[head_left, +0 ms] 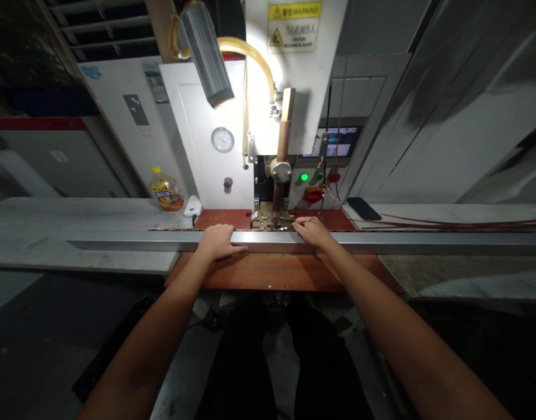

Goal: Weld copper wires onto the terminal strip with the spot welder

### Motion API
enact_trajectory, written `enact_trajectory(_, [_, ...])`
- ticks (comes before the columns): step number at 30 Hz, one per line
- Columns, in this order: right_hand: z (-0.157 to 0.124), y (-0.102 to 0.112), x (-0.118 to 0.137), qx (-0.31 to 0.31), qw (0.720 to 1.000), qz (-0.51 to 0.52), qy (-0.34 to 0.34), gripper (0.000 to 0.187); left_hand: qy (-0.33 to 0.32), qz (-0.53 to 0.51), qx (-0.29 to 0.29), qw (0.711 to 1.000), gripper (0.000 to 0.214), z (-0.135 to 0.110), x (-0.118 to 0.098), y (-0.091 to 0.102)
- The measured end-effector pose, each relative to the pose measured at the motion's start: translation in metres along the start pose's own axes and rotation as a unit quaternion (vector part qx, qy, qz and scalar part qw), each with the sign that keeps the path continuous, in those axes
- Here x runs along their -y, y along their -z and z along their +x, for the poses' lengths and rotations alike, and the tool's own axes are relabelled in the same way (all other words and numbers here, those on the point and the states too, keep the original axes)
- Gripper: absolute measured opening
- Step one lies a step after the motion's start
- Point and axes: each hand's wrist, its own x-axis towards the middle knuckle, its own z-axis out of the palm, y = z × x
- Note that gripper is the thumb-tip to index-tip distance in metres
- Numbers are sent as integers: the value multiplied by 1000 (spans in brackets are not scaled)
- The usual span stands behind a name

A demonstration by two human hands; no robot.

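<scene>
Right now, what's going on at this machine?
A person faces a white machine. The left hand lies flat on a long metal rail across the bench. The right hand touches the rail's far edge, beside the brass fixture under an upright copper rod. Thin reddish strips trail off rightward, and a green light is lit.

We've got one head cam only, looking forward and down. It sits near the machine (294,87), bench (75,227) filling mid-frame.
</scene>
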Motion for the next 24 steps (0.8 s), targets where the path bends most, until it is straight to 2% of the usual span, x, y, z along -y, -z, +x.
enact_trajectory(13, [-5, -2, 0, -12, 1000, -7, -5, 36, 2, -1, -11, 1000, 71, -5, -1, -2])
enact_trajectory(24, [-15, -1, 5, -41, 998, -34, 19, 35, 4, -4, -19, 1000, 66, -12, -6, 0])
